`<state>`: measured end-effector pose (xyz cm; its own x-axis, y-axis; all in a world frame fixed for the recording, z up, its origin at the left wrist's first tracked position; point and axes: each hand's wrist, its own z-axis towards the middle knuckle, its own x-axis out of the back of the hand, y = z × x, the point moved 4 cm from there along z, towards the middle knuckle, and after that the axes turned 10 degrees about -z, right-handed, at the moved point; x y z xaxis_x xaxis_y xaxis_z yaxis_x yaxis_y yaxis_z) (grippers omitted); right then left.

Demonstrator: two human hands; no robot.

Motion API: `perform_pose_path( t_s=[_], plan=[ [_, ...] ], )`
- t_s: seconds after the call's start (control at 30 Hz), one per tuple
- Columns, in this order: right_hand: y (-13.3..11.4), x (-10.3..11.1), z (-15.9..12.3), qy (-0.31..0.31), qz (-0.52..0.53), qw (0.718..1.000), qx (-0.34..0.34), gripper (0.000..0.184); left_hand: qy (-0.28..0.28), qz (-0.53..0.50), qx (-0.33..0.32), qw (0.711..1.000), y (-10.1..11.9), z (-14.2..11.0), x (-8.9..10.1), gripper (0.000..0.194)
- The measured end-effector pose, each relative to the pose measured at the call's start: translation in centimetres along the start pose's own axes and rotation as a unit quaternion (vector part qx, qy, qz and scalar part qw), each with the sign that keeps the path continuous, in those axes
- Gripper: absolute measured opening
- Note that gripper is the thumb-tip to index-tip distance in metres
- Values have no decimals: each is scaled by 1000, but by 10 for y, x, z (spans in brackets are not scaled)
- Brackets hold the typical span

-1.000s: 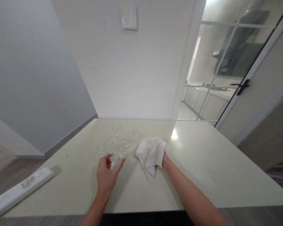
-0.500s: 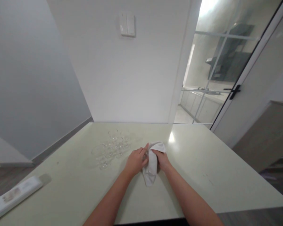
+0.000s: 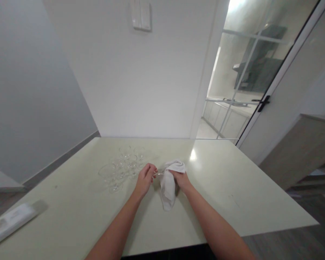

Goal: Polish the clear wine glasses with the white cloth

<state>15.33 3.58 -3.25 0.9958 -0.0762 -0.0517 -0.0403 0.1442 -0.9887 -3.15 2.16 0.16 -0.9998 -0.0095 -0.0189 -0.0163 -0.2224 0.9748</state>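
Observation:
My left hand (image 3: 145, 179) is closed on the foot end of a clear stemmed glass (image 3: 159, 174), which lies sideways between my hands. A white cloth (image 3: 168, 188) covers the rest of that glass and hangs down toward the table. My right hand (image 3: 182, 181) is closed on the cloth, partly tucked under its fold, around the covered part of the glass. To the left of my left hand stand several clear stemmed glasses (image 3: 116, 172) in a loose cluster, their outlines overlapping.
The pale glossy table (image 3: 78, 216) reaches back to the white wall. A white oblong object (image 3: 12, 222) lies at its left edge. Beyond the right side are a glazed door with a black handle (image 3: 264, 103) and a wooden shelf unit (image 3: 300, 144).
My left hand has moved left, away from the cloth, and the glass stem now shows between them. The view has shifted slightly to the right.

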Motion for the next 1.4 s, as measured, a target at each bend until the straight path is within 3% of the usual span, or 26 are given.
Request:
perform_pose_path(
  t_s=[0.1,0.2,0.3,0.4,0.47,0.57,0.67,0.73,0.8,0.87,0.93,1.03,1.1,1.2,1.3,1.4],
  plan=[
    [9,1,5,39,29,996,-69,38,-33,117,-151,981,20,-12,-6,30],
    [10,0,5,21,0,998,-64,36,-72,153,-159,973,21,-16,-12,30],
    [2,-3,-1,-43,-48,998,9,29,-18,66,-35,997,5,-6,-6,40],
    [-8,-8,-9,-110,-81,989,54,27,6,-53,153,987,-17,1,-3,45],
    [-11,-8,-9,-99,-79,990,55,24,14,-76,173,982,-20,2,-4,47],
    [-9,-6,-4,-38,-39,998,44,21,25,2,6,1000,-1,-2,-4,39],
    [6,-4,4,25,14,999,-16,28,-51,119,-179,975,20,-16,-14,26],
    [19,-3,7,60,40,995,-72,37,-112,159,-240,951,26,-24,-20,20],
    [27,-2,8,83,55,989,-108,45,-125,170,-257,943,27,-26,-21,19],
    [26,-2,7,80,47,990,-107,46,-83,165,-232,955,23,-22,-17,23],
    [15,-2,4,42,12,998,-51,40,-22,127,-163,978,15,-14,-11,32],
    [-9,-7,-5,-61,-48,995,64,37,37,-5,12,999,-3,-2,-3,43],
    [-18,-10,-11,-108,-64,988,89,43,51,-95,124,986,-15,1,-1,44],
    [-22,-14,-13,-108,-2,992,58,36,70,-181,197,961,-22,2,2,41],
    [-12,-19,-10,-82,143,985,-43,31,87,-222,195,951,-22,2,4,37],
    [1,-22,-10,-64,169,973,-145,29,87,-219,185,954,-21,3,5,37]
  ],
)
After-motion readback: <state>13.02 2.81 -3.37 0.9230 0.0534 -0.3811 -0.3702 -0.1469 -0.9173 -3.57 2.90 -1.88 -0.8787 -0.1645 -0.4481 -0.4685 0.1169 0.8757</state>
